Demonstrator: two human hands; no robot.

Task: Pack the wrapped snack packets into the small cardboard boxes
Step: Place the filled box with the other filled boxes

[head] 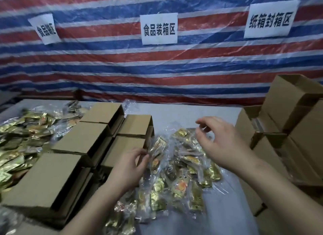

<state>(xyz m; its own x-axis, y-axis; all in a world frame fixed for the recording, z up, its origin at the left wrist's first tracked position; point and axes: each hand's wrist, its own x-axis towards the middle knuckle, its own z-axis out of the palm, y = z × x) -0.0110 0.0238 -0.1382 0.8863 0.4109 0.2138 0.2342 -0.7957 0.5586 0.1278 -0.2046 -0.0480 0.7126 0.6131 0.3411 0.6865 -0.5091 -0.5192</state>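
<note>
both forearms reach in from the bottom edge. left hand (130, 166) pinches one gold snack packet (157, 147) at the edge of the clear-wrapped packet pile (181, 178); small cardboard boxes (82, 138) lie just left of that pinch. right hand (222, 145) hovers above the pile, fingers loosely curled, holding nothing.

Three white paper signs hang on the red, white and blue striped tarp (157, 68) behind the desk. The middle sign (159, 29) reads 食品装箱区 in black characters. The right sign (270, 20) reads 纸箱封箱区. The left sign (45, 29) is creased and blurred; it begins 食品 and ends 区, and the characters between cannot be made out. Print on the gold snack packets (180, 180) is too small to read.
</note>
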